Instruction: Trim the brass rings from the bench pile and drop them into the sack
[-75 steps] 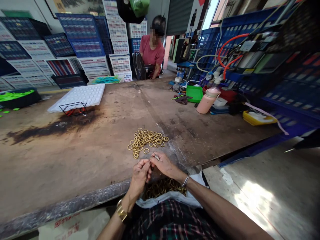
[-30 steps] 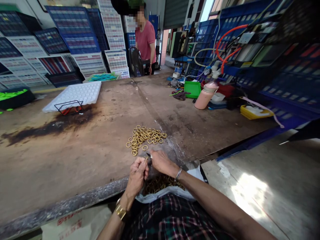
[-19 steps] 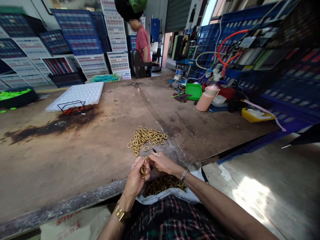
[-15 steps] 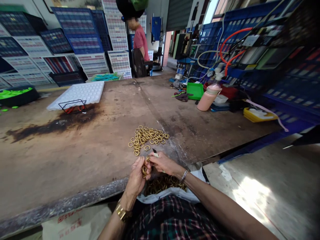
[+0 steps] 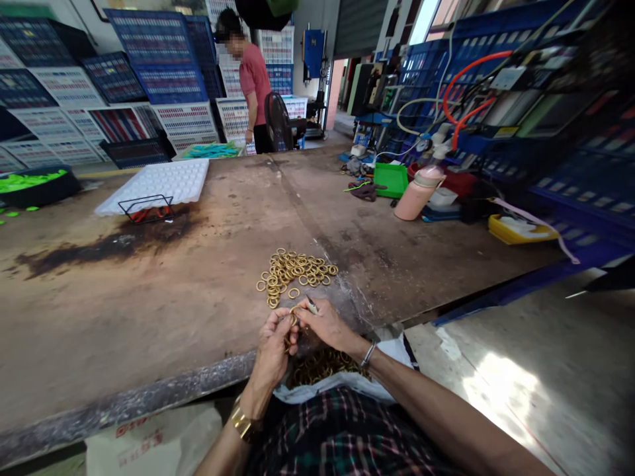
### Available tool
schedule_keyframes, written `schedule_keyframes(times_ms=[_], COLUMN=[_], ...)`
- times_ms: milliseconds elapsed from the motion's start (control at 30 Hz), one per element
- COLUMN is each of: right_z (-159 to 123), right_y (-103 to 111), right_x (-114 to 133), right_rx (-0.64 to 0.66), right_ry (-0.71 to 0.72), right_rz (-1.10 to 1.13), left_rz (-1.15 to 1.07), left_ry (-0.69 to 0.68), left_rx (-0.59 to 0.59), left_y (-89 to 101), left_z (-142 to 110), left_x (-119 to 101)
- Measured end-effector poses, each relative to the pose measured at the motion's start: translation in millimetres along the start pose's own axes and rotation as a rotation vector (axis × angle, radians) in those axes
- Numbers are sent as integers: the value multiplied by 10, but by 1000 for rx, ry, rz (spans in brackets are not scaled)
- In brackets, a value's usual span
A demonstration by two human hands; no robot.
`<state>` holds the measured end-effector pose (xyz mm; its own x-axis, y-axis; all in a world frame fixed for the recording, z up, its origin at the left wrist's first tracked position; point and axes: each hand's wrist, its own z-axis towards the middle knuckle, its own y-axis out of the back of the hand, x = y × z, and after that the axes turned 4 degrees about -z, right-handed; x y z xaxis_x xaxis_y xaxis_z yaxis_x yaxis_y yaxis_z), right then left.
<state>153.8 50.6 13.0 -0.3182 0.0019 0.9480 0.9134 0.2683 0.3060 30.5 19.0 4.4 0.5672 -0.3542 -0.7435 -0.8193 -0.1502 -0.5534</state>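
A broad, stained worktable (image 5: 198,317) is filling most of the view. Blue and white plastic crates (image 5: 153,56) are standing stacked along the back wall. A co-worker in a pink shirt (image 5: 255,76) is standing beyond the table's far edge, beside a black fan (image 5: 280,122). To the left on the tabletop, a white moulded tray (image 5: 163,182) is resting behind a black wire rack (image 5: 147,207). At the near edge, just below the hands, a white-rimmed bag (image 5: 342,382) is holding many brass-coloured rings (image 5: 320,365). A green tray (image 5: 390,180) and a pink bottle (image 5: 414,197) are sitting to the right. A loose heap of rings (image 5: 297,268) is lying on the tabletop just beyond the fingers, with one ring (image 5: 294,293) lying at its near side. The left hand (image 5: 274,337) is curling closed around several held rings (image 5: 294,320). Touching it, the right hand (image 5: 328,322) is gripping a small cutter (image 5: 311,305), its fingertips meeting at the rings.
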Motion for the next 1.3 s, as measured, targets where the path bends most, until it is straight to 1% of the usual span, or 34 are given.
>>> schedule_keyframes(times_ms=[100,167,267,367,467,667,767,867,933,1033,1167,1300], right_z=[3,4,5,5,8,29,39,46,48,36,-10,-39], right_y=[0,12,40,60,65,33,0,-10,6,45,67,52], right_x=[-15,-14,4,16,10,-74,-129,-141,-121,-80,-56,-53], right_rx=[-1,-8,-3,15,27,33,62,60,14,-30,73,147], right_ry=[-22,-27,-20,-30,-48,-70,-64,-35,-31,-33,42,81], right_rz=[-93,-152,-154,-138,-135,-79,-36,-42,-121,-334,-587,-688], left_rz=[71,162,302,369,370,326,267,204,174,133,113,171], left_ry=[-57,-106,-177,-212,-197,-105,-86,-88,-94,-94,-111,-140], left_rx=[-40,-68,-99,-95,-74,99,121,109,98,76,82,124], left_y=[20,38,36,14,19,20,-16,-28,-19,3,25,39], left_z=[13,19,8,-8,-4,-8,-32,-38,-32,-21,-11,-11], left_x=[27,46,57,59,72,71,55,59,71,89,105,112])
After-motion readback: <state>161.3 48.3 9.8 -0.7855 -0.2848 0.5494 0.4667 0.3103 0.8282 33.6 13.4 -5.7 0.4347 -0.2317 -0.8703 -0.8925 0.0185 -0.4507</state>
